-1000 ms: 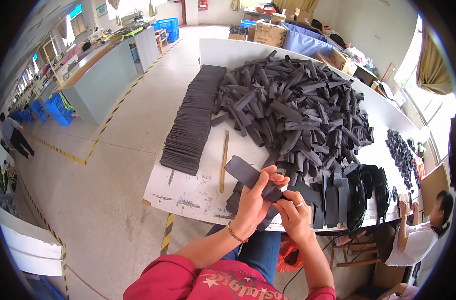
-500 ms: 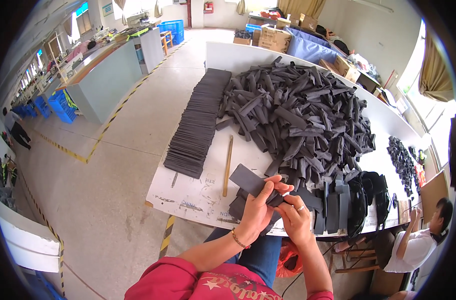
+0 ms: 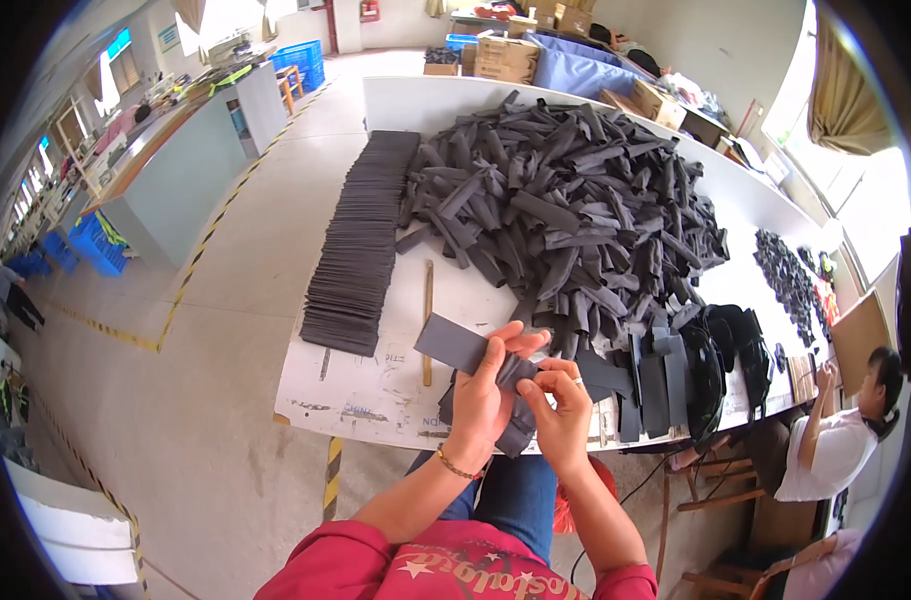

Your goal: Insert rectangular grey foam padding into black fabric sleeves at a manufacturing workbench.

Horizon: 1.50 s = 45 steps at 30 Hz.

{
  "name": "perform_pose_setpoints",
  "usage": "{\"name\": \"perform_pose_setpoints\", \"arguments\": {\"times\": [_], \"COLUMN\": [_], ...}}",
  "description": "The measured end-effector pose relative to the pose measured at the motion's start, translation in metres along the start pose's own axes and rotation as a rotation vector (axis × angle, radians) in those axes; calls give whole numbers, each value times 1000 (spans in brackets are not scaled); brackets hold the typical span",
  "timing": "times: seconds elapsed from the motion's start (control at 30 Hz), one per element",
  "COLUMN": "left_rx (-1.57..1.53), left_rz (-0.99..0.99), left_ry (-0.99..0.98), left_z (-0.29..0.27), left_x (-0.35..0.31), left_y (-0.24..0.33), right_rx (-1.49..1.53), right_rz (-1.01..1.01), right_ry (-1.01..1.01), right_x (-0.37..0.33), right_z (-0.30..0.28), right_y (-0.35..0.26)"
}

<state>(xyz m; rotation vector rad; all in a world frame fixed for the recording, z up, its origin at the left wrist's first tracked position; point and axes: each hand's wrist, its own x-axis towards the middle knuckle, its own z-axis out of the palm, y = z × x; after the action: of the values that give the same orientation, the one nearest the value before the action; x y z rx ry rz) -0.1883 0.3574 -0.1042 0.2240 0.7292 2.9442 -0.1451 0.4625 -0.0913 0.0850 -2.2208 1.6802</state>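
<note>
At a white worktable (image 3: 301,385), a worker in a red top (image 3: 376,560) handles a dark grey strip (image 3: 448,343) with both bare hands, close to the table's near edge. The left hand (image 3: 481,395), a bracelet (image 3: 458,463) at its wrist, curls beneath the strip and clasps it, thumb along the side, while the flat, squared end juts out toward the upper left. The right hand (image 3: 561,405), wearing 1 ring, pinches the strip's other end between thumb and fingertips, just beside a gathered, darker section. More dark pieces (image 3: 517,432) show below the hands; whether the left palm also bears them cannot be told. Beyond the hands, a large heap of rolled dark grey pieces (image 3: 566,210) covers the middle of the table. To its left, flat pieces stand tightly packed in 1 long row (image 3: 356,250), with a slim wooden stick (image 3: 429,315) lying near the row. On the right, flat grey strips (image 3: 662,380) lie overlapped beside glossy black items (image 3: 741,345). Farther right, a seated co-worker in a white top (image 3: 826,460) raises a hand near the table. Blue crates (image 3: 301,62) and cardboard boxes (image 3: 506,60) fill the background.
</note>
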Motion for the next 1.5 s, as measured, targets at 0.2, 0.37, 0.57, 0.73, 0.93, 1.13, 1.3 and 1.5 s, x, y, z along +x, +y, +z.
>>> {"name": "perform_pose_setpoints", "arguments": {"times": [0.2, 0.37, 0.57, 0.73, 0.93, 1.13, 1.3, 1.5], "left_rx": [31, 48, 61, 19, 55, 211, 317, 340], "left_rz": [77, 41, 86, 48, 155, -100, -91, -146], "left_ry": [-89, -86, 204, 186, 349, 325, 289, 219], "left_z": [-3, 4, -34, -43, -33, -19, -29, -28], "left_x": [1, -2, 1, 0, 5, -7, -6, -6], "left_y": [8, 10, 34, 41, 48, 38, 43, 30], "right_rx": [253, 419, -171, 123, -210, -542, 53, 455], "right_rz": [111, 312, -302, -56, -455, -941, -144, 326], "right_ry": [93, -41, 147, 84, 251, 40, -4, 35], "right_x": [-5, 6, 0, -7, 4, 3, -12, -17], "right_z": [-3, -3, -4, -8, -19, -26, -27, -24], "right_y": [1, -5, -12, -1, -4, 9, 6, 38]}}
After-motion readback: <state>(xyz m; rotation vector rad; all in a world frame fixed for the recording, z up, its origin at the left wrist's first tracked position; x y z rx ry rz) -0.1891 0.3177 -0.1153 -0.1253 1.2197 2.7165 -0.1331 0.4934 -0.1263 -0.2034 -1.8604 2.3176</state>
